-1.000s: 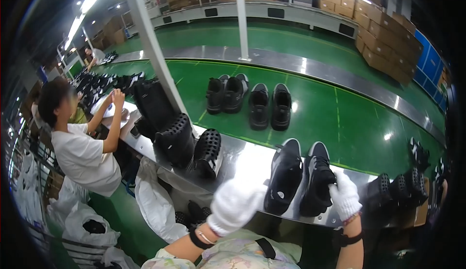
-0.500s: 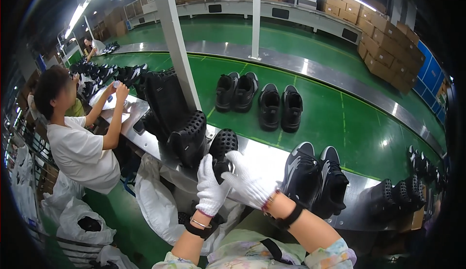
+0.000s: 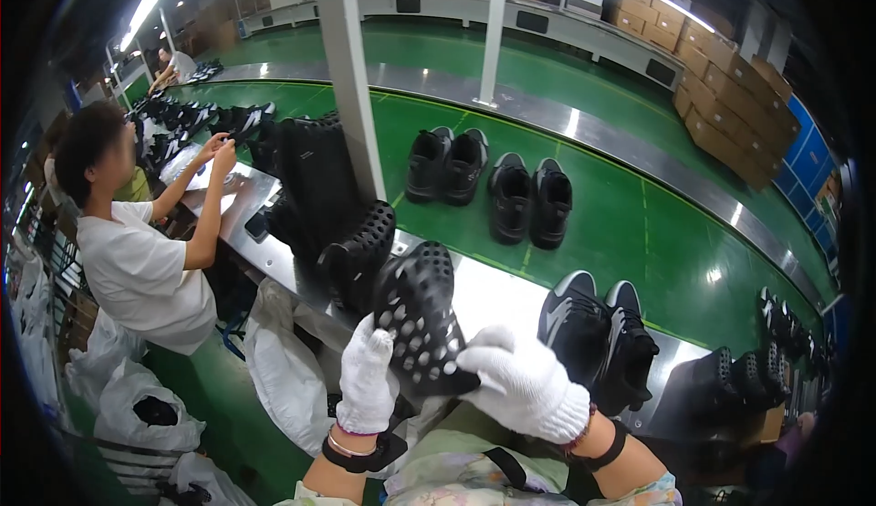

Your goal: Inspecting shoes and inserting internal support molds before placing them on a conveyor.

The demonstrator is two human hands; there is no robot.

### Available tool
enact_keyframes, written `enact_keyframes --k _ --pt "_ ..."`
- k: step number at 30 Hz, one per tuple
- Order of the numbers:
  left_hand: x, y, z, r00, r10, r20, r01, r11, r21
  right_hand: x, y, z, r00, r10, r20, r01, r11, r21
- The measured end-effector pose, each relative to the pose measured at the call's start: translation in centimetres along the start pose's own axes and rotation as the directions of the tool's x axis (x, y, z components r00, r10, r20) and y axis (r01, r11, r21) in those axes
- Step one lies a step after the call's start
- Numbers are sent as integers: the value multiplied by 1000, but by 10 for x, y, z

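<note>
The perforated black piece [image 3: 424, 323] was blurred by motion and partly hid the left hand [image 3: 368, 374]; what, if anything, the co-worker's hands [image 3: 224, 155] held was too small to tell; the lower edge cut off the floral sleeves [image 3: 653, 490], the top edge the near post [image 3: 351, 77]

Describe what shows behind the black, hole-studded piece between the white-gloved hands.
Past its edges: a tall black stack, a shiny metal tabletop and a flat green conveyor surface. The black piece hides part of the tabletop; anything there cannot be made out.
</note>
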State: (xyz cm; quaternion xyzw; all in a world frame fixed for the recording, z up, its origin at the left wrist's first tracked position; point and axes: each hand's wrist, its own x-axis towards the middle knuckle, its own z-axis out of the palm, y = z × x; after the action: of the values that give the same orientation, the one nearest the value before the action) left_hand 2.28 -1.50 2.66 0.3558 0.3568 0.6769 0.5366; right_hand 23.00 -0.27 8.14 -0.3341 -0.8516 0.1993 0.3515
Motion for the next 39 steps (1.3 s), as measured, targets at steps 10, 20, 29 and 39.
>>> enact_keyframes --k 10,20,29,39 --pt "-38 -13 110 981 -171 -93 175 984 34 -67 -19 -17 787 599 -151 -492 756 432" --pt "-20 -76 120 861 -287 421 5 831 556 -171 -15 -120 405 789 -462 -498 614 612" --pt "27 -132 160 663 -55 746 -686 354 636 -177 -25 -111 480 795 -372 -742 594 312" --pt "20 -122 132 736 -152 660 -587 343 734 -129 53 -54 714 548 -436 -671 713 -202"
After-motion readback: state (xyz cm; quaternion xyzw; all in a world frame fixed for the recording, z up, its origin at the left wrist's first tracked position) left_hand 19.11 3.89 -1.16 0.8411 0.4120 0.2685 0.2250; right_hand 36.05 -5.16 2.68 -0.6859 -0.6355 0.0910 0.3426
